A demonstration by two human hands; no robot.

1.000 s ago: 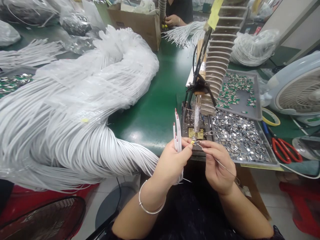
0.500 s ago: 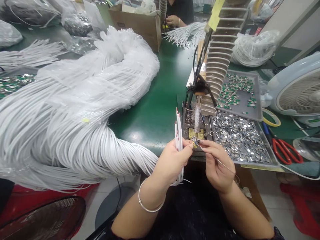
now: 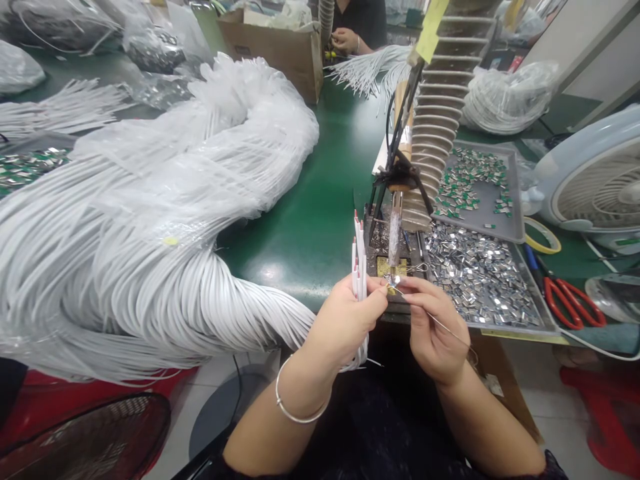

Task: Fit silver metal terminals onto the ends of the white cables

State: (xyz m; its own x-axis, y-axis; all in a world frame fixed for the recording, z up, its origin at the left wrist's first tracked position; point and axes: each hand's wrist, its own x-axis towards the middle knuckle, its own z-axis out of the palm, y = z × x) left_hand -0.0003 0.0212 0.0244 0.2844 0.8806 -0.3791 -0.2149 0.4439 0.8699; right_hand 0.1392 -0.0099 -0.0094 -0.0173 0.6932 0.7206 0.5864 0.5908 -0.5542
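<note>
light: bright, even, overhead | glare: green table (image 3: pixel 310 233) | shadows: soft | edges: wide-angle bending | focus: sharp centre

Cable bundle (image 3: pixel 150 220) left, parts tray (image 3: pixel 480 220) right.

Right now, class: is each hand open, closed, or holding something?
Left hand: closed, holding a bunch of white cables upright.
Right hand: closed, pinching a thin wire at its fingertips.

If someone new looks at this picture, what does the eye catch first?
A huge heap of white cables covers the left of the green table. At the near edge, the left hand grips a few cable ends upright, and the right hand pinches a thin wire near the soldering iron.
</note>
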